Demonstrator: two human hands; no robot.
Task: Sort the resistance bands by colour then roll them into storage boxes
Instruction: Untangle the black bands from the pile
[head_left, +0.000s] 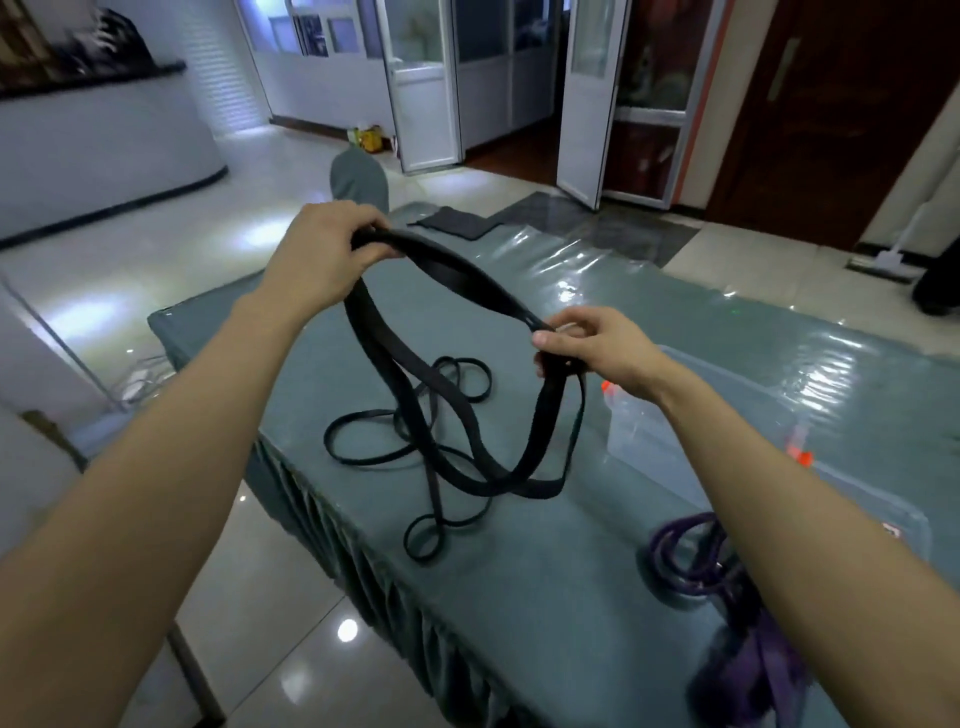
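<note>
Up off the surface (519, 597): a wide black band (452, 270), flat and matte, raised in an arch between the two grips. Left grip (322, 254) clenched around its far end, fingers curled over the strap. Right grip (597, 348) pinching the near end, thumb on top. The rest of the loop hangs down, its lower bend reaching the surface. Thinner black bands (363, 457) lie there in loose tangled loops. Purple bands (691, 556) coiled near the right forearm. Clear plastic box (649, 426) with orange latches just beyond the right wrist. Surface is teal cloth under glossy, wrinkled plastic sheeting, with a pleated skirt at the edge.
</note>
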